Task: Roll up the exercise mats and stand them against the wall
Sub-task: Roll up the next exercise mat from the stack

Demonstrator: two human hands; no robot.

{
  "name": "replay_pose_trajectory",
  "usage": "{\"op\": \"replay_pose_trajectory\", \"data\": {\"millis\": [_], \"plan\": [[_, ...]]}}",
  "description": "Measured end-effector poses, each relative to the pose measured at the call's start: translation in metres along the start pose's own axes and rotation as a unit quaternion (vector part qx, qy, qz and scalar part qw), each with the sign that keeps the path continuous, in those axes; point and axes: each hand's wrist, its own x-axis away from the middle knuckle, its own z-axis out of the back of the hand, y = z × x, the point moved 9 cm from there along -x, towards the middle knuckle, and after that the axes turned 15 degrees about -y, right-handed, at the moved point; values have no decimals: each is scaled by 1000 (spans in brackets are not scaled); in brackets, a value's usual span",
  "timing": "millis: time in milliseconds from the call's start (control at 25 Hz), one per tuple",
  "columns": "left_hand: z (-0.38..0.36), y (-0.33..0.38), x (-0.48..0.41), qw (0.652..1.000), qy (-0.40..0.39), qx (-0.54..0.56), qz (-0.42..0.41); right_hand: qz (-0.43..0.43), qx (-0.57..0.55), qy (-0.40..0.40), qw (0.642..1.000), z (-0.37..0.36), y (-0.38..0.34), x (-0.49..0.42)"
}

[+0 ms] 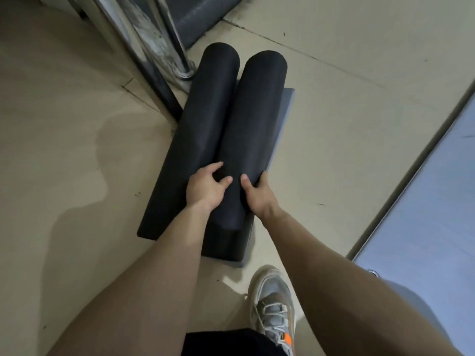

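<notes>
Two black rolled mats lie side by side on the beige tiled floor, pointing away from me. The left roll rests against a metal frame. The right roll lies on a flat grey-blue mat whose edge shows at its right. My left hand presses on the near part of the right roll from its left side, fingers curled onto it. My right hand grips the same roll from its right side, thumb on top. A dark block-like end shows below my wrists.
A chrome post with a round foot and a dark frame bar stand at the upper left. A dark grey mat lies beyond. A pale blue mat with dark edge covers the floor at right. My shoe is near.
</notes>
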Motion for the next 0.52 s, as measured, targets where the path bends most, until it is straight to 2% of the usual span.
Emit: {"op": "replay_pose_trajectory", "data": {"millis": [120, 240, 400, 520], "plan": [[-9, 39, 31, 997, 48, -59, -29, -8, 138, 21, 990, 36, 7, 39], [-49, 80, 65, 992, 32, -98, -78, -36, 249, 60, 966, 89, 32, 103], [-162, 157, 109, 969, -75, -173, -162, -130, 280, 125, 943, 191, 110, 206], [-284, 203, 157, 910, -194, -281, -236, -203, 270, 173, 925, 264, 190, 292]]}}
